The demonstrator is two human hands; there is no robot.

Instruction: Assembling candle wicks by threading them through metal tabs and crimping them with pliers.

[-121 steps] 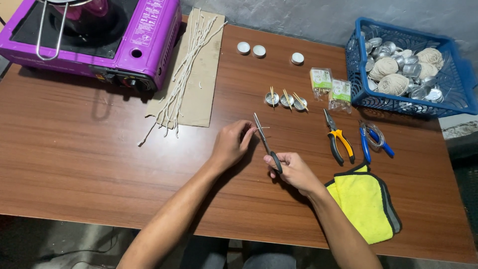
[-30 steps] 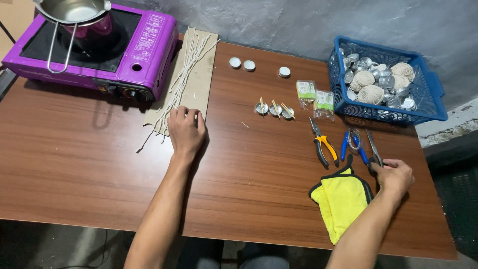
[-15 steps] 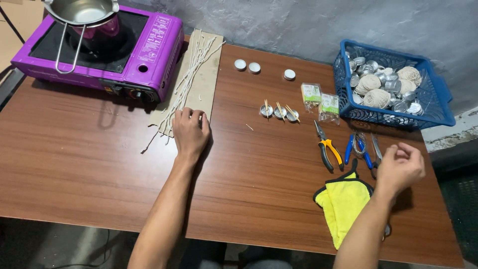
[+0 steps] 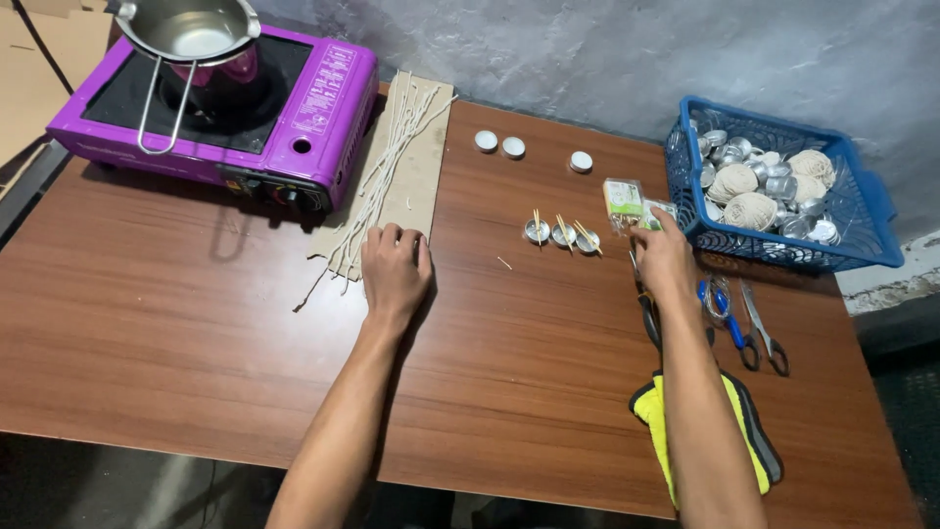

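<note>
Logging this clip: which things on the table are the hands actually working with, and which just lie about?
In hand:
left hand on the wick strands and cardboard sheet
right hand at the small packets, by the metal cups with sticks

Lying about:
purple stove
pot
blue basket
scissors
yellow cloth

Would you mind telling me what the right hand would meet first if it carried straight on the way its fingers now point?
The right hand points up toward the far edge. Its fingertips are already at the small clear packets, so those would likely come first, with the blue basket just to their right. Depth is hard to judge.
</note>
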